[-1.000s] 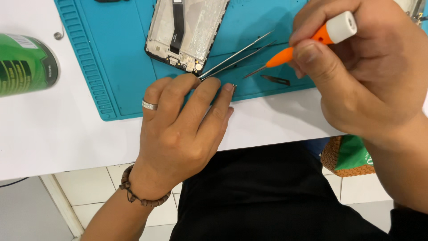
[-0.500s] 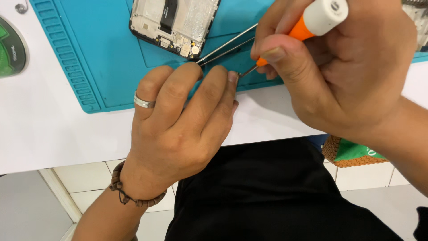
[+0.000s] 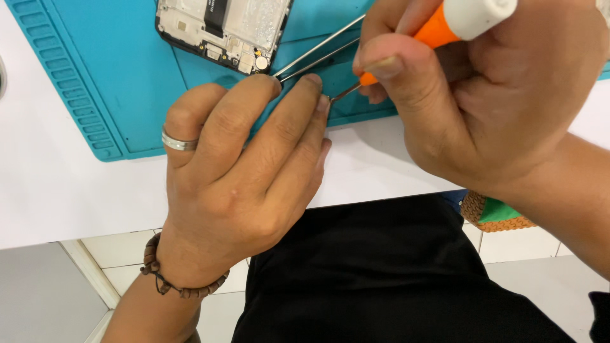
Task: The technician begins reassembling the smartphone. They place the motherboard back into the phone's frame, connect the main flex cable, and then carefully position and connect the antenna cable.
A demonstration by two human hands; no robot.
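Clamped between thumb and forefinger, my right hand has the screwdriver by its orange grip, white cap sticking out past my knuckles toward the upper right. Its thin steel shaft runs down and to the left, and the tip sits right against the fingertips of my left hand. That is the relation everything hangs on: the tip points leftward at my left fingers, so whatever small part is pinned there lies just off the blade's end, hidden beneath my fingertips. I can't make it out.

Left hand is flat and spread, fingers pressing down on the blue mat, closed on nothing that I can see; a silver ring and a beaded bracelet on that side. Just beyond my fingertips lie the tweezers, two slim metal legs running up and to the right, nearly parallel to the screwdriver.

Further out, the opened phone rests on the mat, black frame, pale metal shields and bare circuitry showing. Rubbery mat with ribbed left edge, lying on a smooth white table. Left hand is nearer the phone.
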